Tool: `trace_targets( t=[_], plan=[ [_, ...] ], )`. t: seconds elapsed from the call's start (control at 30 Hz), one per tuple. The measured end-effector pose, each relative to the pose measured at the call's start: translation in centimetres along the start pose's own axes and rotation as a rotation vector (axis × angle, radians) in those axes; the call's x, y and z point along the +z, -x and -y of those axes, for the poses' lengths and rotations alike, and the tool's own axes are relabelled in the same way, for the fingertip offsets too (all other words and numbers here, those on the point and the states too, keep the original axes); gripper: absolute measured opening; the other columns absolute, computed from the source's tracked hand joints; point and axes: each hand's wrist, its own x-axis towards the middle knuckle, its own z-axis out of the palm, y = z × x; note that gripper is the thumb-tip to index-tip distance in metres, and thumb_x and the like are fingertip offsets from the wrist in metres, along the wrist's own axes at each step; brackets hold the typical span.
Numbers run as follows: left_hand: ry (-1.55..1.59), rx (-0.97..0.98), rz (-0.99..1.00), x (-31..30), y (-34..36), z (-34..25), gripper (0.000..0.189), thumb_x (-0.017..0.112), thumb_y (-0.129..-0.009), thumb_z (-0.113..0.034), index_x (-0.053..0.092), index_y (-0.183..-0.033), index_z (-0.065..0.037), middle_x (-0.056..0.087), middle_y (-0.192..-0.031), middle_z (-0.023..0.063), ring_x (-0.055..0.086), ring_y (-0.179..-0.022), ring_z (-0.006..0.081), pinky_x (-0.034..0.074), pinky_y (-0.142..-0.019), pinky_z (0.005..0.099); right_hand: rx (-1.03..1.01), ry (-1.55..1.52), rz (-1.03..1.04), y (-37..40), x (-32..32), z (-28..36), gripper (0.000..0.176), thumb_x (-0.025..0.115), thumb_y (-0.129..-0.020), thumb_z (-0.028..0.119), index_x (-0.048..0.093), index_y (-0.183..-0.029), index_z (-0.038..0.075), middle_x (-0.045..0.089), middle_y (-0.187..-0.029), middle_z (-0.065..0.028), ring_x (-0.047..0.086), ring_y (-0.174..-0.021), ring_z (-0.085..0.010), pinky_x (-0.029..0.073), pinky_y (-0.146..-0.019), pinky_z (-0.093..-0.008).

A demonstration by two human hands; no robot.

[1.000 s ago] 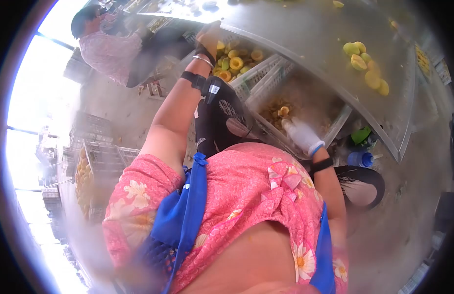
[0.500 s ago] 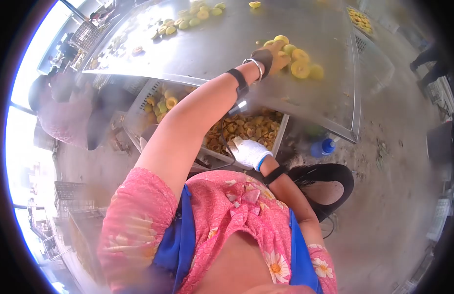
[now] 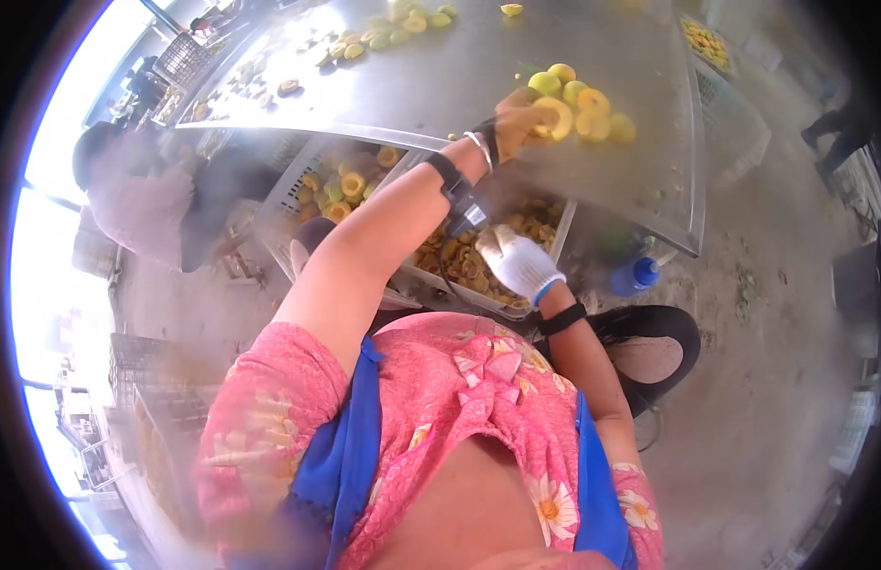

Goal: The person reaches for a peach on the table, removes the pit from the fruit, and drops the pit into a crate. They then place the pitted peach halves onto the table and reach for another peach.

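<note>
My left hand (image 3: 519,122), with a bracelet and a dark wrist strap, reaches over the metal table (image 3: 421,95). Its fingers close on a halved yellow peach (image 3: 557,118) at the near side of a small pile of peaches (image 3: 593,103). Lower down, my right hand (image 3: 521,264) wears a white glove and hangs above a crate of peach scraps (image 3: 458,266). The gloved fingers are bent together; whatever they hold is hidden. A black device (image 3: 464,211) with a cable sits at my left wrist, between the two hands.
Left of the scraps stands a crate of peach halves (image 3: 341,185). More fruit (image 3: 393,33) lies across the far table. A blue bottle (image 3: 635,276) is on the floor to the right, near the table corner. Another person (image 3: 136,199) sits at the left.
My left hand has drawn back slightly toward me, off the top of the pile, with a peach half at its fingers. My gloved right hand has risen nearer the table edge.
</note>
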Motion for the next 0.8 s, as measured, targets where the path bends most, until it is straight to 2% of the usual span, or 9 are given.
trace_targets(
  t=[0.13,0.23,0.33,0.37,0.43,0.47,0.57,0.73,0.8],
  plan=[
    [0.617,0.119,-0.048,-2.6,3.7,0.5,0.040,0.053,-0.088,-0.020,0.051,-0.121,0.002,0.061,-0.113,0.0175,0.064,-0.107,0.0340,0.060,-0.090,0.0466,0.150,-0.288,-0.080,-0.5,-2.0,-0.1,0.036,0.057,-0.099,0.034,0.060,-0.112,0.001,0.070,-0.091,-0.0220,0.068,-0.089,-0.0397,0.053,-0.075,-0.0456],
    [0.904,0.016,-0.108,-4.2,6.5,1.3,0.038,0.053,-0.088,-0.021,0.052,-0.119,0.003,0.061,-0.113,0.0200,0.063,-0.110,0.0355,0.058,-0.092,0.0486,0.523,-0.611,0.086,-0.2,-7.0,5.5,0.028,0.055,-0.099,0.025,0.059,-0.118,0.004,0.065,-0.088,-0.0150,0.065,-0.069,-0.0260,0.053,-0.064,-0.0328],
    [1.038,0.090,-0.151,-3.4,8.7,2.3,0.038,0.046,-0.098,-0.029,0.051,-0.119,0.002,0.060,-0.118,0.0215,0.061,-0.113,0.0384,0.052,-0.101,0.0523,-0.478,0.124,-0.484,-1.2,-2.9,0.0,0.023,0.055,-0.097,0.011,0.062,-0.118,0.005,0.063,-0.113,-0.0224,0.068,-0.088,-0.0337,0.055,-0.071,-0.0422],
    [1.076,0.092,-0.151,-3.1,9.2,2.7,0.039,0.044,-0.100,-0.031,0.051,-0.119,0.002,0.060,-0.118,0.0216,0.060,-0.114,0.0386,0.050,-0.102,0.0529,-0.479,0.132,-0.473,-1.4,-2.8,0.0,0.023,0.055,-0.097,0.012,0.061,-0.118,0.004,0.063,-0.112,-0.0230,0.067,-0.090,-0.0359,0.055,-0.073,-0.0436],
    [0.675,0.236,-0.185,-2.7,9.5,4.7,0.042,0.039,-0.104,-0.033,0.049,-0.124,0.002,0.059,-0.123,0.0218,0.059,-0.117,0.0369,0.049,-0.103,0.0535,-0.487,0.150,-0.465,-1.5,-3.1,0.4,0.023,0.056,-0.098,0.015,0.061,-0.116,0.001,0.064,-0.111,-0.0242,0.065,-0.094,-0.0402,0.053,-0.077,-0.0463],
    [0.515,0.253,-0.214,-1.8,10.5,4.3,0.044,0.039,-0.104,-0.034,0.049,-0.126,0.002,0.059,-0.123,0.0219,0.060,-0.117,0.0361,0.050,-0.103,0.0530,-0.282,-0.048,-0.275,-1.3,-3.6,0.7,0.038,0.053,-0.103,0.025,0.055,-0.129,-0.002,0.061,-0.116,-0.0276,0.061,-0.105,-0.0407,0.049,-0.089,-0.0419],
    [0.069,0.370,-0.242,-1.9,11.2,5.0,0.039,0.056,-0.099,-0.019,0.048,-0.129,0.004,0.063,-0.122,0.0190,0.064,-0.111,0.0302,0.054,-0.098,0.0420,0.074,-0.369,-0.180,-1.6,-5.1,3.5,0.035,0.054,-0.103,0.025,0.058,-0.126,-0.001,0.064,-0.105,-0.0249,0.062,-0.098,-0.0384,0.049,-0.087,-0.0393],
    [-0.750,0.778,-0.385,-1.7,12.3,5.0,0.055,0.073,-0.083,0.006,0.048,-0.132,0.004,0.068,-0.116,0.0151,0.068,-0.104,0.0258,0.055,-0.093,0.0331,-0.068,-0.442,-0.305,-2.5,-4.4,2.8,0.036,0.053,-0.104,0.029,0.061,-0.119,-0.002,0.066,-0.102,-0.0226,0.063,-0.096,-0.0376,0.048,-0.085,-0.0382],
    [-0.606,0.853,-0.343,-1.4,12.3,5.3,0.056,0.074,-0.082,0.006,0.049,-0.132,0.003,0.068,-0.117,0.0154,0.068,-0.103,0.0258,0.055,-0.093,0.0342,-0.092,-0.451,-0.315,-2.7,-4.3,2.8,0.038,0.054,-0.103,0.030,0.061,-0.118,-0.003,0.065,-0.105,-0.0250,0.062,-0.100,-0.0410,0.049,-0.084,-0.0409]
  ],
)
